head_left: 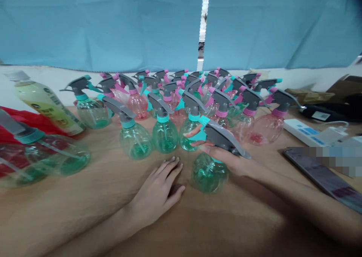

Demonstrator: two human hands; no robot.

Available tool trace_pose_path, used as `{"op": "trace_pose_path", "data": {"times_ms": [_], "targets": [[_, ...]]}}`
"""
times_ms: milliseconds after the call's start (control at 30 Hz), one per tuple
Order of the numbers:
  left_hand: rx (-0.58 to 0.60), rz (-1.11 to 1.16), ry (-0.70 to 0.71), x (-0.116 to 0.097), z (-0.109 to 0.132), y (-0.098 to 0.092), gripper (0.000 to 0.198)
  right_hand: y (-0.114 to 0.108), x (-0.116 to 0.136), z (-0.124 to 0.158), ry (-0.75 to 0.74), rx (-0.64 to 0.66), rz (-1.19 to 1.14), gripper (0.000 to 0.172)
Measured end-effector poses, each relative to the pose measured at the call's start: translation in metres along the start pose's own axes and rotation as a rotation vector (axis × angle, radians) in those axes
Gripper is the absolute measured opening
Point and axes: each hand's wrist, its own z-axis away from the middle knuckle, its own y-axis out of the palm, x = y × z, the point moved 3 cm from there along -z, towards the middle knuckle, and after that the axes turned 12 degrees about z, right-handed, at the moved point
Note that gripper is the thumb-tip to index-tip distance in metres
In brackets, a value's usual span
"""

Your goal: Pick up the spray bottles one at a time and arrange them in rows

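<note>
My right hand [227,157] is wrapped round the neck of a green spray bottle [209,174] with a grey and teal trigger head. Through its clear wall the bottle looks greenish at the bottom. On the wooden table [181,227], just left of that bottle, my left hand [158,191] lies flat with fingers stretched out, holding nothing. Beyond the fingertips of my left hand stands another green spray bottle [165,136], with a similar green one [135,140] to its left.
Several pink and green spray bottles [264,127] crowd the back. At left are a tilted yellow-green bottle [48,102], red plastic [42,121] and more green sprayers [65,153]. At right lie a white power strip [302,130], a phone [325,178] and a black item [336,112].
</note>
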Motion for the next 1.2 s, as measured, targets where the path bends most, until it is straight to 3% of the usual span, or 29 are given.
{"op": "trace_pose_path", "data": {"times_ms": [267,1200], "targets": [[0.001,0.012,-0.005,-0.0011,-0.0002,-0.0006,0.046,0.0020,0.0020,-0.0001,-0.006,0.009,-0.037,0.046],[-0.005,0.013,-0.013,0.0012,0.0014,0.0012,0.048,0.0012,-0.0010,0.0003,-0.028,0.054,-0.033,0.049]]}}
